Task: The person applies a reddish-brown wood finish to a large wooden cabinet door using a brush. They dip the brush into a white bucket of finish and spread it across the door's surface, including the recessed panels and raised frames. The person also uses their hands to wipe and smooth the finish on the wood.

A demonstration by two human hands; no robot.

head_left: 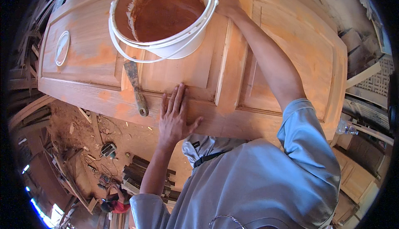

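One panelled wooden door, pale brown with orange smears, spread across the scene in front of the person. The left hand lay flat on its near edge, grip unclosed, right of a stained scraper. At the far middle, a white bucket held reddish-brown paste; beside it, the right hand's grip was partly hidden, so I couldn't tell its state.

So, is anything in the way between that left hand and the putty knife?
Nothing visible: just the surface of the wooden door lies between the left hand and the putty knife, to its left.
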